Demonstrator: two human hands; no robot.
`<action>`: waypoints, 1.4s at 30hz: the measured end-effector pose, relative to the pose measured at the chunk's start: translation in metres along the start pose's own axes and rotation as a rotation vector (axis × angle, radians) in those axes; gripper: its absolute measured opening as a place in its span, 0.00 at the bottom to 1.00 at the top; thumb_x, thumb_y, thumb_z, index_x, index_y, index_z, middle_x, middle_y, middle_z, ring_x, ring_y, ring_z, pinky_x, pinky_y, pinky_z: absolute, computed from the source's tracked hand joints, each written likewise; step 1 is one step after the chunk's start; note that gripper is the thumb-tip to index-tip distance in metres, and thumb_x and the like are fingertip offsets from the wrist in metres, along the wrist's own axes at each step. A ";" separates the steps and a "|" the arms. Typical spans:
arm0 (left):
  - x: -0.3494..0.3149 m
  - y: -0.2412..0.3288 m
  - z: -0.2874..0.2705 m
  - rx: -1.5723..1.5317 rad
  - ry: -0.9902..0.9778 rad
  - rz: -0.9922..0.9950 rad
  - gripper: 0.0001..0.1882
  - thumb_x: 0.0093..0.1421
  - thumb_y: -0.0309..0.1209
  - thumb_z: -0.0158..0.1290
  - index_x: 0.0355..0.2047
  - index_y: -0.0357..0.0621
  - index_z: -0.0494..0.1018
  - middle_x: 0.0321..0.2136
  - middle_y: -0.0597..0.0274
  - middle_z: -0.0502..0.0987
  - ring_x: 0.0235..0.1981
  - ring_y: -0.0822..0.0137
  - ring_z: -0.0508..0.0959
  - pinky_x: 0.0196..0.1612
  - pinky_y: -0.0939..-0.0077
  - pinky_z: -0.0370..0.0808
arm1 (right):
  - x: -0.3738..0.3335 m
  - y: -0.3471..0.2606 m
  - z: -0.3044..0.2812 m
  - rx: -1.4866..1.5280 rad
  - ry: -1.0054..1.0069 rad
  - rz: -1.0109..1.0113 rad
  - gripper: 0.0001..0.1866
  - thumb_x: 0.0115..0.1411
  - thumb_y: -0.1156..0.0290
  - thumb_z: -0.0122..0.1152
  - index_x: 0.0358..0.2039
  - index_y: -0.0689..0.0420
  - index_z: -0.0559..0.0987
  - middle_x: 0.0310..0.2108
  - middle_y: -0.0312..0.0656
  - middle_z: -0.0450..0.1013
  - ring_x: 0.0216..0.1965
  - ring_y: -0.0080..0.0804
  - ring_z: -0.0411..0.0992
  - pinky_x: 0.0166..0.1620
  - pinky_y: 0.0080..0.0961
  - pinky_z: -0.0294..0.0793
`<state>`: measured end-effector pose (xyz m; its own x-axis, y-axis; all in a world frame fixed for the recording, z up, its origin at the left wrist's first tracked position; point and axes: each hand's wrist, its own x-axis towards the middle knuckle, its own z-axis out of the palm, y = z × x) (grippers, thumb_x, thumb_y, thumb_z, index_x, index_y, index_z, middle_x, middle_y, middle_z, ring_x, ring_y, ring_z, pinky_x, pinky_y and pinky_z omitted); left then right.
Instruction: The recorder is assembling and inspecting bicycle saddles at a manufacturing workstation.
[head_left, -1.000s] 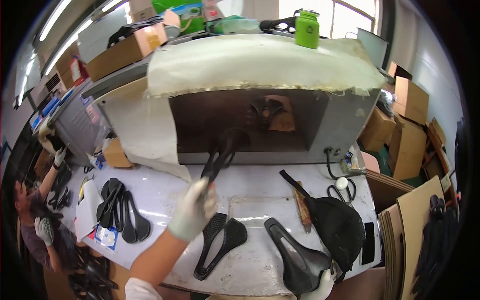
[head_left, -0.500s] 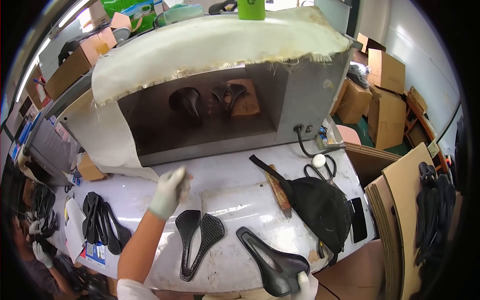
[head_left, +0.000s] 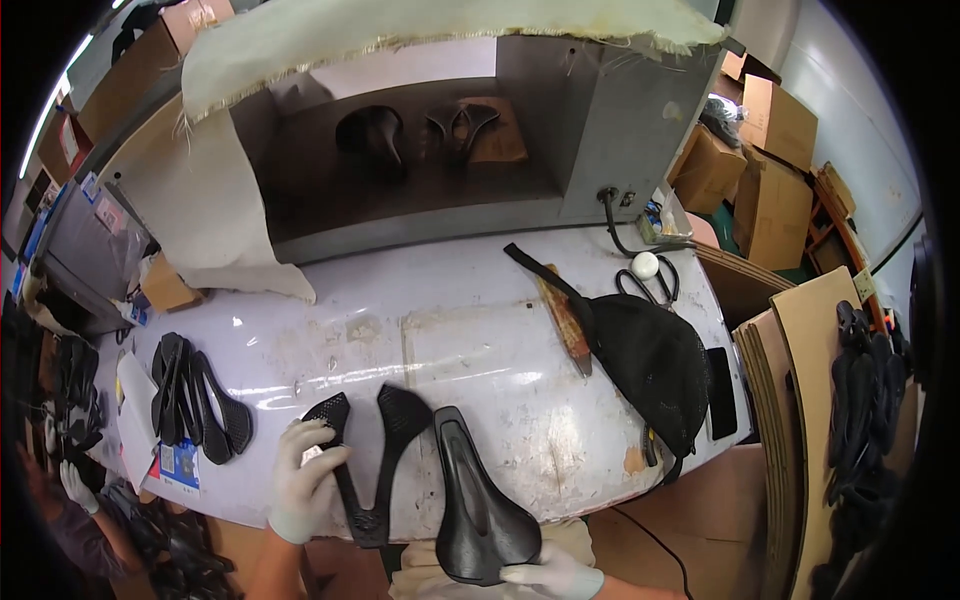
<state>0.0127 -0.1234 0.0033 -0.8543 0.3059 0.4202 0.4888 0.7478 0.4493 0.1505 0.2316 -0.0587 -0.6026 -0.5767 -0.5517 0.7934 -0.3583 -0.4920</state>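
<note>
Scuffed white worktable (head_left: 450, 330) fills the middle of the frame, with a grey metal oven box (head_left: 620, 130) draped in cream cloth (head_left: 400, 30) at the top. Left hand (head_left: 305, 480), white-gloved, lower left, fingers curled around one prong of a black V-shaped saddle shell (head_left: 365, 460) lying flat at the near table edge. Half a second ago that hand was higher, open on the bare tabletop beside the shell; now it has dropped onto it. Right hand (head_left: 550, 575), gloved, bottom centre, grips the wide rear of a glossy black bicycle saddle (head_left: 480, 495), nose pointing up-frame, just right of the shell. Stack of black shells (head_left: 195, 400) at left, black mesh bag (head_left: 650, 360) at right, both unmoved.
</note>
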 end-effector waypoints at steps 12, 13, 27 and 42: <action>0.038 0.162 -0.005 -0.203 0.072 0.093 0.23 0.61 0.20 0.59 0.58 0.39 0.75 0.31 0.51 0.80 0.24 0.52 0.79 0.29 0.63 0.76 | 0.006 -0.112 0.071 -1.298 0.416 -0.966 0.35 0.61 0.63 0.71 0.61 0.73 0.68 0.47 0.55 0.78 0.46 0.49 0.78 0.49 0.39 0.78; 0.039 0.168 0.003 -0.254 0.070 0.026 0.28 0.61 0.19 0.59 0.62 0.41 0.74 0.34 0.49 0.81 0.26 0.48 0.80 0.31 0.61 0.78 | 0.023 -0.110 0.074 -1.239 0.466 -1.032 0.38 0.57 0.64 0.74 0.62 0.72 0.68 0.44 0.55 0.77 0.42 0.51 0.78 0.46 0.40 0.78; 0.038 0.098 0.040 -0.265 -0.397 -0.367 0.34 0.60 0.30 0.63 0.65 0.32 0.69 0.31 0.42 0.78 0.27 0.47 0.81 0.32 0.59 0.78 | 0.046 -0.135 0.062 -1.780 0.401 -0.661 0.30 0.62 0.68 0.64 0.63 0.65 0.74 0.28 0.42 0.71 0.21 0.35 0.72 0.24 0.31 0.74; 0.031 0.082 0.050 -0.353 -0.452 -0.354 0.34 0.58 0.27 0.61 0.64 0.29 0.69 0.37 0.37 0.80 0.30 0.42 0.83 0.33 0.58 0.81 | 0.052 -0.128 0.054 -1.744 0.294 -0.557 0.31 0.61 0.68 0.65 0.63 0.69 0.74 0.25 0.40 0.70 0.21 0.35 0.74 0.23 0.32 0.74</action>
<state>0.0172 -0.0236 0.0141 -0.9261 0.3515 -0.1367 0.1281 0.6341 0.7625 0.0223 0.2079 0.0115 -0.8758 -0.4734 -0.0938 -0.3380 0.7405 -0.5809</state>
